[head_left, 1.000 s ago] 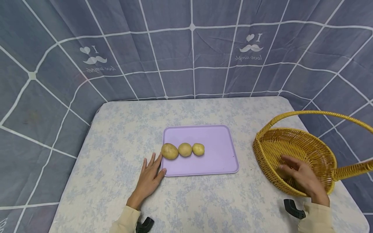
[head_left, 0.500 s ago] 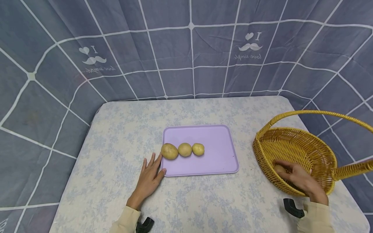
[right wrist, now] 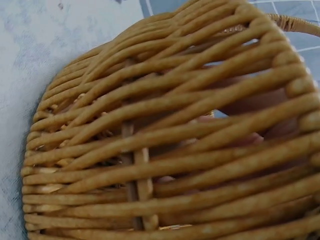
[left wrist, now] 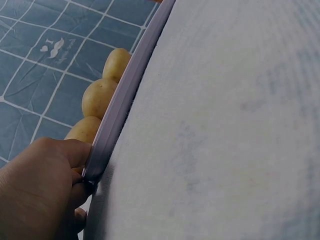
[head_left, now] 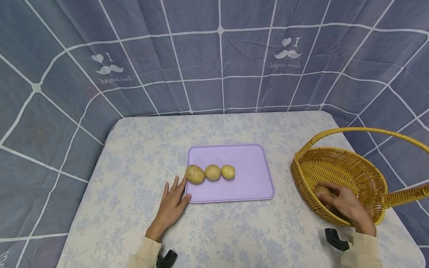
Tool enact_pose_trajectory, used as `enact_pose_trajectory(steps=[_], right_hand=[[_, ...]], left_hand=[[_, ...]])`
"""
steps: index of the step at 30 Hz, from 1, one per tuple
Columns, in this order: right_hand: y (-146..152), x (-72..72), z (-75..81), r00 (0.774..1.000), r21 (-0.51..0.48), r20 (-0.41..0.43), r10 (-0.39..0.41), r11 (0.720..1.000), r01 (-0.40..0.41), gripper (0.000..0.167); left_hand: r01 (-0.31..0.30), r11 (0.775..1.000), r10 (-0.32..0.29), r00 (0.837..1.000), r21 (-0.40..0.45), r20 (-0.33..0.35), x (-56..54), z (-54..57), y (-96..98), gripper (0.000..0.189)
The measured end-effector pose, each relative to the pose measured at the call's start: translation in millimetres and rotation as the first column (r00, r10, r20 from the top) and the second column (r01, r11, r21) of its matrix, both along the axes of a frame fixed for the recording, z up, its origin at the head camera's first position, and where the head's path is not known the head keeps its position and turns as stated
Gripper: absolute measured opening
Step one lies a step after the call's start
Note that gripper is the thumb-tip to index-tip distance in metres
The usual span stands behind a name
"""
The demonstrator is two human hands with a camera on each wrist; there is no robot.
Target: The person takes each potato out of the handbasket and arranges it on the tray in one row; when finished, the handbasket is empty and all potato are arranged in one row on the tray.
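A lilac tray [head_left: 249,160] bears three potatoes in a row: a large one [head_left: 195,174] at its left edge, a medium one [head_left: 212,172] and a smaller one [head_left: 228,172]. My left hand [head_left: 171,204] lies with fingers spread on the cloth, thumb and index finger at the tray's left edge. To the right stands a yellow wicker basket [head_left: 368,171] with a tall handle. Inside it, my right hand [head_left: 348,203] grips another potato [head_left: 321,191] between thumb and fingers. The basket's woven wall [right wrist: 150,125] mostly hides that hand in the right wrist view.
A pale floral cloth [head_left: 140,145] covers the table. Grid-patterned fabric [head_left: 201,56] hangs behind it and at both sides. The basket's handle [head_left: 362,129] arches above the right hand, and its rim surrounds the wrist.
My right hand has shifted slightly left inside the basket, and a potato now shows between its thumb and fingers. The left hand, tray and its potatoes stay in place.
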State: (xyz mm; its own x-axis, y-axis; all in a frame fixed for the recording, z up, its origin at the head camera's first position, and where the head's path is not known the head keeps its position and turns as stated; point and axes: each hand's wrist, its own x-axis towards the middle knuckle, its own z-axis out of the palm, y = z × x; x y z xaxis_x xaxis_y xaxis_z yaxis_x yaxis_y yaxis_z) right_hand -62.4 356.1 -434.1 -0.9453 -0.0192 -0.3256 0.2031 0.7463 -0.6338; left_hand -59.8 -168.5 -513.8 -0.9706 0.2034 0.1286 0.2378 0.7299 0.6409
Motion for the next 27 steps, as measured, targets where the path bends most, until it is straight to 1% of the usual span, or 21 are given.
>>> enact_pose_trajectory(steps=[3,5,8,11,14,17,19,20,22,24,26,27], right_hand=[[0.0,0.3,2.5,0.996,-0.007,-0.068,-0.054,0.999,0.054,0.068],[0.3,0.8,5.1,0.99,-0.026,-0.122,-0.075,0.997,0.072,0.066],[0.0,1.4,9.4,0.98,-0.093,-0.173,-0.102,0.992,0.087,0.065],[-2.0,1.5,14.4,0.972,-0.159,-0.199,-0.127,0.983,0.096,0.064],[-5.5,0.3,19.1,0.962,-0.23,-0.229,-0.148,0.969,0.094,0.06],[-10.6,-1.3,24.1,0.947,-0.29,-0.273,-0.171,0.953,0.089,0.055],[-14.8,-2.2,28.5,0.934,-0.352,-0.303,-0.187,0.933,0.073,0.052],[-17.5,-2.9,30.9,0.927,-0.386,-0.321,-0.194,0.921,0.059,0.051],[-23.9,-3.9,36.2,0.916,-0.489,-0.338,-0.216,0.872,0.025,0.051],[-31.7,-5.3,41.9,0.912,-0.594,-0.343,-0.227,0.804,-0.023,0.052],[-40.7,-7.4,47.0,0.91,-0.667,-0.346,-0.228,0.742,-0.067,0.053],[-45.4,-8.5,49.4,0.91,-0.688,-0.348,-0.224,0.721,-0.085,0.054]], left_hand=[[0.001,1.0,-0.001,1.0,0.001,0.0,-0.1,-0.4,0.0,0.063],[0.001,1.0,-0.001,1.0,0.002,0.001,-0.1,-0.6,0.0,0.063],[0.0,1.0,0.0,1.0,0.003,0.004,-0.2,-0.8,-0.1,0.063],[0.0,1.0,0.0,1.0,0.003,0.007,-0.1,-0.8,-0.1,0.063],[0.0,1.0,0.0,1.0,0.004,0.01,-0.1,-0.5,-0.1,0.063],[0.001,1.0,-0.001,1.0,0.004,0.011,-0.1,0.0,0.0,0.063],[0.0,1.0,0.0,1.0,0.003,0.011,-0.1,0.3,0.3,0.063],[0.0,1.0,0.0,1.0,0.002,0.011,-0.1,0.4,0.4,0.063],[-0.001,1.0,0.001,1.0,0.003,0.011,0.0,0.7,0.6,0.063],[-0.003,1.0,0.003,1.0,0.005,0.009,0.0,1.0,0.9,0.063],[-0.002,1.0,0.002,1.0,0.006,0.008,0.1,1.0,1.2,0.063],[-0.001,1.0,0.001,1.0,0.006,0.008,0.1,1.0,1.3,0.063]])
